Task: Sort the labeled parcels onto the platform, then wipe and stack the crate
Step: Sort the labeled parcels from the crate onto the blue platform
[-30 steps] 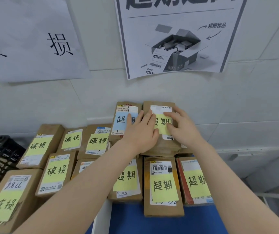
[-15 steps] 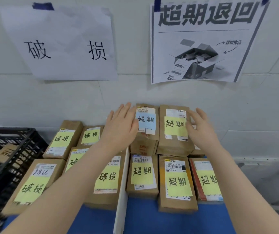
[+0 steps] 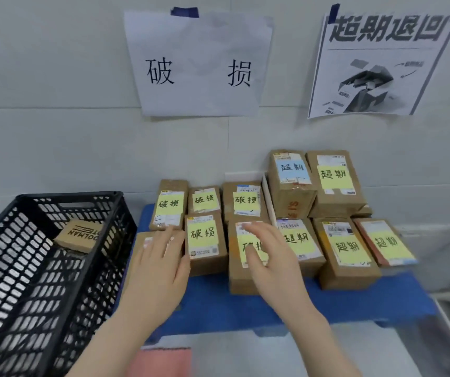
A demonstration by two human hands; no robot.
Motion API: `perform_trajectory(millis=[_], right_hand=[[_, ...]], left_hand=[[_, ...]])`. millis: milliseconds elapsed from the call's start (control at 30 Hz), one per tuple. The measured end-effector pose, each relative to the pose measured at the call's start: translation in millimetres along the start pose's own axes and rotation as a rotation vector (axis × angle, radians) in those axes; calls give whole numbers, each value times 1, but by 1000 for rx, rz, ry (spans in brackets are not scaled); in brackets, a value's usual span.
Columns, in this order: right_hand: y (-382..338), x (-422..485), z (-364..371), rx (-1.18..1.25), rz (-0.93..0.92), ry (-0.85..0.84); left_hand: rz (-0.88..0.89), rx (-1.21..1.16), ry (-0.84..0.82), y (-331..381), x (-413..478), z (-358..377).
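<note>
Brown cardboard parcels (image 3: 204, 240) are laid in rows on the blue platform (image 3: 232, 308), and several are only partly seen. The label of the front-left parcel (image 3: 142, 237) is covered by the left hand (image 3: 158, 273), and the yellow note on the parcel next to the divider (image 3: 239, 280) is half hidden under the right hand (image 3: 273, 262). Both hands are held flat with fingers straight and spread, gripping nothing. Whether the cardboard is touched cannot be told, as the fingertips are blurred.

The black crate (image 3: 28, 281) is cut off at the left and bottom edges, and one box printed DOLMAN (image 3: 79, 235) is seen tilted inside it. A pink cloth (image 3: 164, 360) is cropped at the bottom.

A handwritten sign (image 3: 199, 63) and a printed poster (image 3: 381, 63) are taped to the wall above. A white divider (image 3: 268, 202) is stood between the two label groups.

The parcels are set with their long axes running toward the wall, labels facing up.
</note>
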State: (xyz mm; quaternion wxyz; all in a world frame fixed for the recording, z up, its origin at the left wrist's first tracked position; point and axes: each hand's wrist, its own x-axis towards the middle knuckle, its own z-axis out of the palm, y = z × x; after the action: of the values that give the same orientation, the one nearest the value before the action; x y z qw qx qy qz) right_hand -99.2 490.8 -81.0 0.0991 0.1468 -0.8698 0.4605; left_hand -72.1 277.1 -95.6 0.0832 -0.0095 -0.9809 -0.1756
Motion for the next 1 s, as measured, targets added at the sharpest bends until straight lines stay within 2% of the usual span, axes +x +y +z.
perform_trajectory(millis=[133,267,433,733,1000], right_hand=[[-33,-23,45,-23,23,-67],[-40,-36,81,-110,97,-185],[-49,-42,117,-108,84,-308],[-74,5,169,-129,-50,-455],[-100,32,227,-125,-76,-531]], left_hand=[[-17,5,12,-32,-32,-14],[-158,-33,-61,-74,-57,-21],[-339,-75,-44,-114,-75,-29],[-439,-29,-2,-139,-73,-32],[-462,-55,-50,-190,-58,-34]])
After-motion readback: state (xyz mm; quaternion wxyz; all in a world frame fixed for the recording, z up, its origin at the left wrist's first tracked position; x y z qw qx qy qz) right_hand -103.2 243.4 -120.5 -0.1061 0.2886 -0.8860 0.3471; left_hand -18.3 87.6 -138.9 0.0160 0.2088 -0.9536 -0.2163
